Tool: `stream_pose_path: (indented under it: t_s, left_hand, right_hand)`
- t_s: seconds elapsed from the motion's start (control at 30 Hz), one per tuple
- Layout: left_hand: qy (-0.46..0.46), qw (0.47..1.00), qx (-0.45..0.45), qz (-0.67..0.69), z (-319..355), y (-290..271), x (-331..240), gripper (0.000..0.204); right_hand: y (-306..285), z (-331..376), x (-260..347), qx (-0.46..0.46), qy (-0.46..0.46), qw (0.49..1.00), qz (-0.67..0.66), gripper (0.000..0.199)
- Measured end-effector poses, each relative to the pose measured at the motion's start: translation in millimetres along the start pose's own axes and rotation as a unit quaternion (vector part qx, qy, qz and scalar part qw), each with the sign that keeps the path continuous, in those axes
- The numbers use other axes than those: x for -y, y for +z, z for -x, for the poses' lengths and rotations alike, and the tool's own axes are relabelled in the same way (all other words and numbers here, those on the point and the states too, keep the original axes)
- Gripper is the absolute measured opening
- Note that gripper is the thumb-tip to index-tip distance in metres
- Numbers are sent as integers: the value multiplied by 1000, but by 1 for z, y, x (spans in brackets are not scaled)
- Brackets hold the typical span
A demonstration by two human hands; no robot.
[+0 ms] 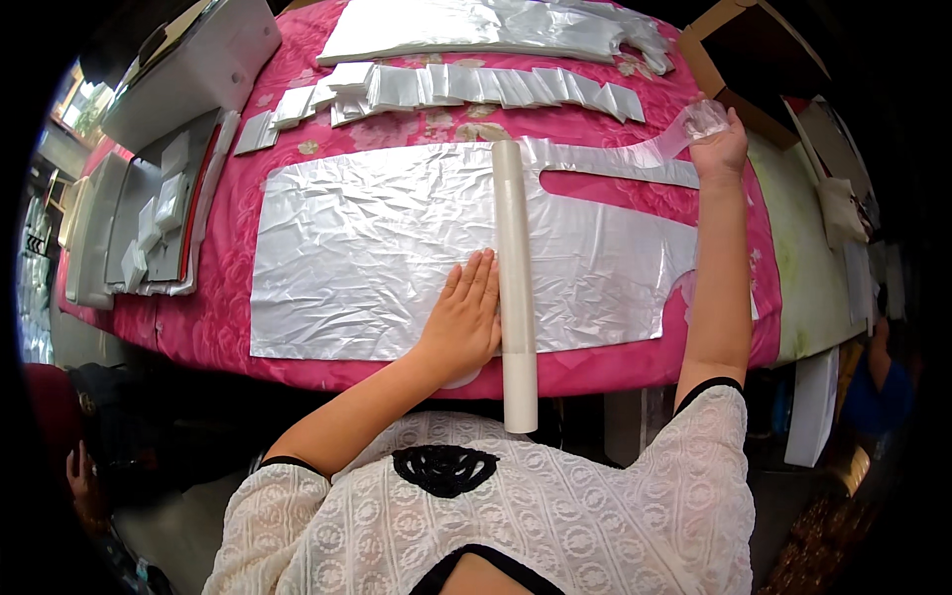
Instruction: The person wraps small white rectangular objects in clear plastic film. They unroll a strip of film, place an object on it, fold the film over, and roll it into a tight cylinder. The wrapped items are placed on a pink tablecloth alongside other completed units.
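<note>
A thin, shiny plastic sheet point(367, 248) with cut-out openings, shaped like a disposable apron, lies spread and wrinkled across the pink cloth. Across it rests a long pale tube point(514, 258), its near end jutting past the table edge toward my body. My left hand point(464, 307) is flat on the sheet, fingers stretched out, its side against the tube. At the far right my right hand point(721, 149) is closed on the sheet's bunched strap point(702, 121), which pulls up toward it. Part of the sheet lies under the tube and behind my right forearm.
Beyond the sheet runs a row of small folded plastic packets point(446, 87), then a stack of flat plastic sheets point(466, 32). A tray point(205, 198) with several packets and a white foam box point(198, 79) stand left. An open cardboard box point(709, 45) sits back right.
</note>
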State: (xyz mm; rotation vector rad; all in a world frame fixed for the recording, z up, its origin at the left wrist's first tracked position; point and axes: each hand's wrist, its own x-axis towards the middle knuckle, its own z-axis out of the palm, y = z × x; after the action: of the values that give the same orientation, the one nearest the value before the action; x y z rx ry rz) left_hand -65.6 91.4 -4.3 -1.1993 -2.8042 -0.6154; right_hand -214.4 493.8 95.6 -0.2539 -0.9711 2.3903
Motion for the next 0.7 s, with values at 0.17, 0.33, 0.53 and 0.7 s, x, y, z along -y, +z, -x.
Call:
stream_pose_path:
  t_s: [0.17, 0.33, 0.53, 0.7]
  left_hand:
    - [-1, 1000, -6, -12, 3, -2, 2, 60]
    - [50, 998, -42, 10, 4, 2, 5, 60]
    - [38, 997, -58, -44, 2, 19, 10, 60]
    - [38, 997, -66, -24, 1, 21, 10, 60]
  right_hand:
    - [150, 134, -97, 213, -22, 950, 226, 36]
    - [200, 241, -240, 424, -52, 797, 427, 66]
    - [215, 322, -325, 513, -24, 672, 534, 68]
    - [230, 340, -312, 595, 19, 619, 513, 75]
